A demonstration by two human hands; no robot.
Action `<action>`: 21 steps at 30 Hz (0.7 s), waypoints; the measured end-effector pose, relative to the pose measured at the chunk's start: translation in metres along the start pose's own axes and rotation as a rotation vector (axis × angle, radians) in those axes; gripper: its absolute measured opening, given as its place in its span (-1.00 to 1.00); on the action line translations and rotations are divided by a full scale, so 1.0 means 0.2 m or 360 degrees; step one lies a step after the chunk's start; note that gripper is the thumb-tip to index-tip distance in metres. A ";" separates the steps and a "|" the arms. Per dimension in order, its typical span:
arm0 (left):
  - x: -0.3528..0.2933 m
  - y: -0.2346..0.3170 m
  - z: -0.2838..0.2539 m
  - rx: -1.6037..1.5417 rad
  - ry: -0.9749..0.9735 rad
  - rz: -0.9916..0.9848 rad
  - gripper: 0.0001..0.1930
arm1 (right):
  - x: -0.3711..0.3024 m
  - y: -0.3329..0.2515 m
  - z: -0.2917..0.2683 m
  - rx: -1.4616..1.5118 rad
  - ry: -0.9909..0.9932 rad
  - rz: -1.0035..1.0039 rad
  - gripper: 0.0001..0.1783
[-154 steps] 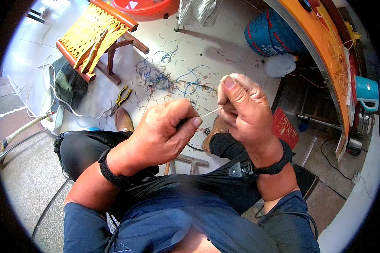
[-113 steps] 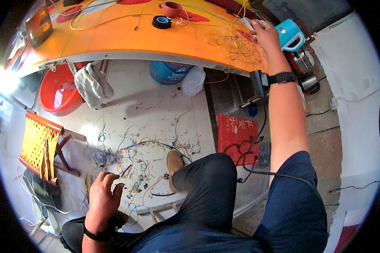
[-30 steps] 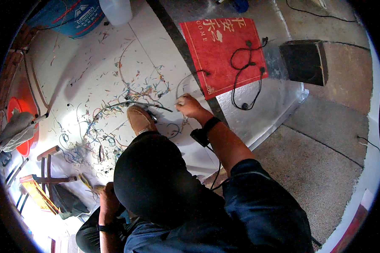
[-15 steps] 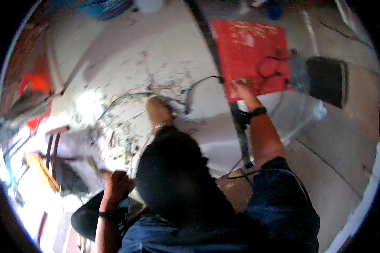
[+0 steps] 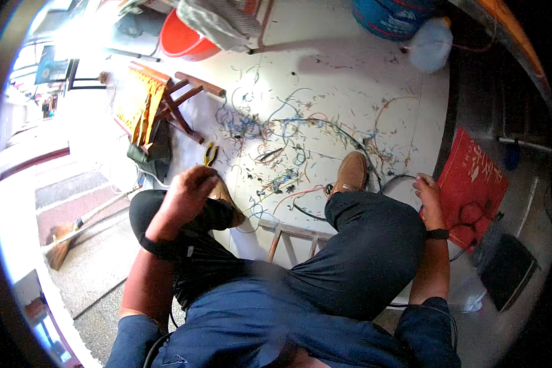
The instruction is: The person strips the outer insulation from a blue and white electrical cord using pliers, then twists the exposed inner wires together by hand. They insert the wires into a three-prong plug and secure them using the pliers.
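My left hand (image 5: 190,191) is closed in front of my left knee. From its fingers stick out pliers with yellow and black handles (image 5: 210,153); their other end is hidden by the hand. On the right, my right hand (image 5: 429,192) is closed beside my right knee, at the left edge of a red mat (image 5: 466,178). A thin black cable (image 5: 397,178) arcs from beside my right shoe up to its fingertips. Cut wires in many colours (image 5: 285,181) lie scattered on the pale floor sheet (image 5: 343,73) around my brown shoes (image 5: 351,172).
A wooden folding stool with yellow cloth (image 5: 142,104) and a red bucket (image 5: 181,38) stand at the far left. A blue tub (image 5: 389,18) and a whitish container (image 5: 430,46) are at the back. A broom (image 5: 60,244) lies left; a dark panel (image 5: 506,270) lies right.
The view has swung left and back, so both legs and shoes now show. The left hand has come up in front of the knee; the right hand has drawn back to the red mat's edge.
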State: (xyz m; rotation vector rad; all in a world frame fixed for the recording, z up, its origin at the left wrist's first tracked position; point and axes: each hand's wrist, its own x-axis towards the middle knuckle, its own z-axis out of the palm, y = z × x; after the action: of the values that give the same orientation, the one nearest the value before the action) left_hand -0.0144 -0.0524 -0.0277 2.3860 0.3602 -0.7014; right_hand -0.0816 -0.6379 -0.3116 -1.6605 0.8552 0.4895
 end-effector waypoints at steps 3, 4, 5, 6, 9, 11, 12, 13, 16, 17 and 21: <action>-0.09 0.03 -0.17 -0.0189 0.0219 0.0058 -0.84 | 0.02 -0.17 -0.04 -0.0047 -0.0024 -0.0048 -0.52; -0.12 -0.03 -0.24 -0.0273 0.0288 -0.0003 -0.84 | 0.02 -0.24 -0.02 -0.0036 -0.0045 -0.0060 -0.52; -0.14 -0.09 -0.28 -0.0327 0.0401 0.0067 -0.84 | -0.01 -0.31 -0.01 -0.0006 -0.0091 -0.0145 -0.53; -0.15 -0.15 -0.31 -0.0380 0.0516 0.0138 -0.84 | -0.05 -0.40 -0.01 -0.0023 -0.0096 -0.0189 -0.53; -0.21 -0.25 -0.44 -0.0306 0.0798 0.0209 -0.83 | -0.11 -0.61 -0.01 -0.0119 -0.0138 -0.0337 -0.53; -0.26 -0.35 -0.50 -0.0370 0.0904 0.0086 -0.82 | -0.20 -0.79 0.02 -0.0199 -0.0128 -0.0471 -0.54; -0.31 -0.41 -0.54 -0.0470 0.0928 -0.0032 -0.82 | -0.25 -0.90 0.05 -0.0247 -0.0154 -0.0527 -0.56; -0.34 -0.49 -0.55 -0.0590 0.0940 -0.0138 -0.82 | -0.31 -1.01 0.07 -0.0304 -0.0160 -0.0588 -0.57; -0.41 -0.82 -0.56 -0.0832 0.0838 -0.0387 -0.80 | -0.41 -1.25 0.16 -0.0251 -0.0142 -0.0736 -0.62; -0.43 -0.89 -0.54 -0.1004 0.0847 -0.0390 -0.78 | -0.49 -1.35 0.21 -0.0264 -0.0132 -0.0794 -0.63; -0.48 -1.15 -0.42 -0.0937 0.0789 -0.0555 -0.79 | -0.74 -1.68 0.39 -0.0453 -0.0111 -0.1024 -0.64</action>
State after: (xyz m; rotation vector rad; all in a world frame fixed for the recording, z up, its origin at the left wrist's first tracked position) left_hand -0.1538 0.1697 -0.0296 1.9084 1.0509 -0.0945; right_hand 0.0847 -0.4928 -0.0084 -2.0445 0.1696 0.2192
